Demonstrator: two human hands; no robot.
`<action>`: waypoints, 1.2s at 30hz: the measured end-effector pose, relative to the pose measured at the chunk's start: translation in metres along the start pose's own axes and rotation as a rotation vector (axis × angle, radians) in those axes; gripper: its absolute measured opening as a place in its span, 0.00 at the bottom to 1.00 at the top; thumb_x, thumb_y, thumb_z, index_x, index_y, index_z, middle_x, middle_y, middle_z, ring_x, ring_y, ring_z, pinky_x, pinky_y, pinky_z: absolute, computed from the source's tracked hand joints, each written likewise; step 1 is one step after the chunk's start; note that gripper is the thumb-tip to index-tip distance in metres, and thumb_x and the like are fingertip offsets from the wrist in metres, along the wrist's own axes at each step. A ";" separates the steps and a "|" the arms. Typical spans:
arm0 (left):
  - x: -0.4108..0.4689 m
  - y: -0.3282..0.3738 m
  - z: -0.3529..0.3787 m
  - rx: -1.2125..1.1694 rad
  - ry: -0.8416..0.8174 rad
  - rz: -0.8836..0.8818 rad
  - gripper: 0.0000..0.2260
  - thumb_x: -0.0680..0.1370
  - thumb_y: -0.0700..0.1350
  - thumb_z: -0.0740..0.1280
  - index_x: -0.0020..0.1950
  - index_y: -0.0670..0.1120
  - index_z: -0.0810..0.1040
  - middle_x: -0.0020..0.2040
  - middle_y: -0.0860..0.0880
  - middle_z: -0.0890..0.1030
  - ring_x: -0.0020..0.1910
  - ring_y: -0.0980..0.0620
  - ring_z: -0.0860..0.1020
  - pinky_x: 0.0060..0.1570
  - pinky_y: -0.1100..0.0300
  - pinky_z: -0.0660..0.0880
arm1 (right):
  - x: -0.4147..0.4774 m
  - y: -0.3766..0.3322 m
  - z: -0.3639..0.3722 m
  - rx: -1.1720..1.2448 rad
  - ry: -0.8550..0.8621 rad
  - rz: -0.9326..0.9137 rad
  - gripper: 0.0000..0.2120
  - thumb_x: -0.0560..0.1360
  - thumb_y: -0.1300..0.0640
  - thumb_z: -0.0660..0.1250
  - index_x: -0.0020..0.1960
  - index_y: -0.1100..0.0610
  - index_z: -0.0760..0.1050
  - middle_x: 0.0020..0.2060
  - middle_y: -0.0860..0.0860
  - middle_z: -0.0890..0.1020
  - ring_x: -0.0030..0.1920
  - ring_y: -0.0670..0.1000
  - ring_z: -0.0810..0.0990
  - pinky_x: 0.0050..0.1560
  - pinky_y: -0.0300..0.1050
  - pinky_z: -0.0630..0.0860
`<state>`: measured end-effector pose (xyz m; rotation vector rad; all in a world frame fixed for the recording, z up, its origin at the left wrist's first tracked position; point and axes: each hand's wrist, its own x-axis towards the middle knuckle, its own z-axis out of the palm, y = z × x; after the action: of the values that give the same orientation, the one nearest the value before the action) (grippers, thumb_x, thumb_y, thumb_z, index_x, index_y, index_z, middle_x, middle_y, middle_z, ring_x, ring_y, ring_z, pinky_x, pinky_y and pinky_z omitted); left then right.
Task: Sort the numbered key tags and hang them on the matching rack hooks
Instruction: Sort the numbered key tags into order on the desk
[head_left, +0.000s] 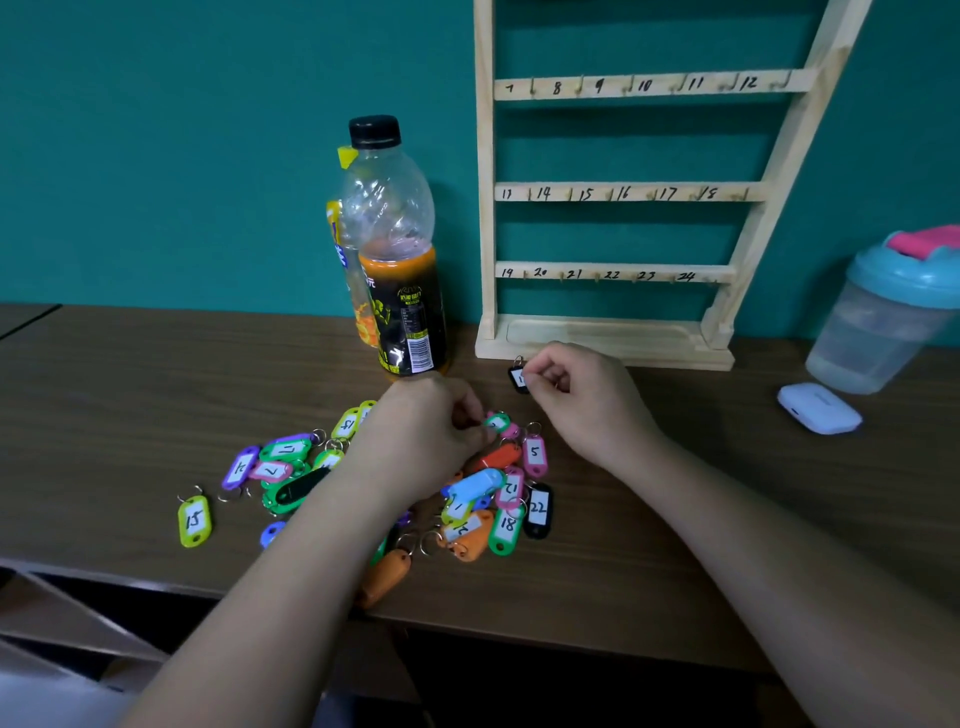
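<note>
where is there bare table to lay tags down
Bare table left of the bottle, behind the tag pile, and right of the right hand, up to the white case. Crowded: the pile under the left hand, near the rack.

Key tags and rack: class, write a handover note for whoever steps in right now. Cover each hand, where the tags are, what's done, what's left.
Left-hand grip pinches a green tag at the far edge of the tag pile.
Right-hand grip pinches a black tag near the rack base.
The pile lies on the table; tag 15 lies apart, left.
Done: nothing hung; visible hooks 7 to 24 are bare.
Left: hang every tag; the row above 7 to 12 is out of view.
</note>
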<state>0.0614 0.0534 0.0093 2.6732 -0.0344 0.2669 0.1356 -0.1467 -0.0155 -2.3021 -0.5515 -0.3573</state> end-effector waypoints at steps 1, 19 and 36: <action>0.002 0.001 0.002 0.010 0.000 0.006 0.08 0.76 0.56 0.76 0.49 0.54 0.84 0.47 0.57 0.83 0.49 0.56 0.80 0.49 0.55 0.80 | 0.000 0.000 -0.001 0.006 0.000 0.001 0.03 0.82 0.55 0.71 0.53 0.50 0.85 0.41 0.38 0.81 0.45 0.34 0.78 0.42 0.26 0.69; 0.009 0.008 -0.009 -0.402 0.108 0.036 0.05 0.77 0.47 0.78 0.50 0.57 0.86 0.43 0.59 0.87 0.43 0.62 0.83 0.44 0.65 0.78 | 0.000 -0.007 -0.030 0.187 -0.175 -0.137 0.03 0.78 0.53 0.77 0.51 0.48 0.86 0.43 0.40 0.86 0.48 0.42 0.84 0.50 0.46 0.81; 0.015 0.029 0.008 -0.539 0.103 0.055 0.05 0.79 0.43 0.75 0.51 0.54 0.86 0.42 0.55 0.87 0.40 0.59 0.85 0.45 0.61 0.81 | -0.004 0.005 -0.072 0.229 -0.302 0.169 0.05 0.77 0.56 0.78 0.51 0.50 0.85 0.42 0.46 0.88 0.39 0.45 0.86 0.42 0.42 0.77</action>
<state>0.0753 0.0247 0.0179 2.1225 -0.1289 0.3558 0.1278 -0.2028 0.0298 -2.1704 -0.5104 0.1318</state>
